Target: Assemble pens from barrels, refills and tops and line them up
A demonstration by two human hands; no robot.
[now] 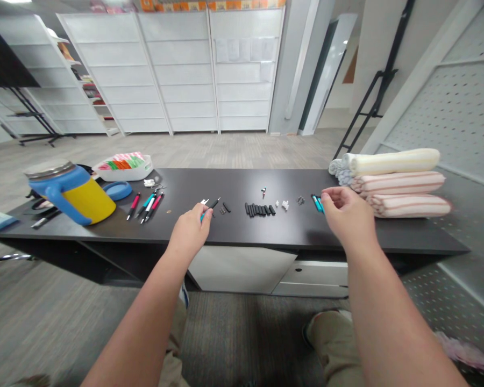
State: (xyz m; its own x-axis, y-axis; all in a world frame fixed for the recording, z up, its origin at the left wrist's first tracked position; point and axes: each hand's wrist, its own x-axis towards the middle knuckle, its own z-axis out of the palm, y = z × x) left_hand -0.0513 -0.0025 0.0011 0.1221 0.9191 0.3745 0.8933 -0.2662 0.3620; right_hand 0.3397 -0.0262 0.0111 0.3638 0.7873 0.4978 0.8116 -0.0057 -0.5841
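Observation:
My left hand (189, 232) is closed in a pinch on a teal pen (203, 216), with a black and a white end showing past the fingers. Beside it lie a black rubber grip (226, 207) and small metal pieces (222, 210). My right hand (344, 215) has its fingertips closed at a teal pen barrel (321, 204), next to another teal barrel (316, 202) on the table. Between the hands are a row of black grips (260, 209), white plastic parts (285, 205), tiny metal springs (300, 200) and a small teal-and-metal piece (263, 192).
Several pens (152, 207) lie at the left, near a blue-and-yellow jug (92, 201), its blue lid (118, 190) and a white basket (143, 172) of colourful packets. Rolled towels (403, 183) are stacked at the right end of the dark table (210, 180).

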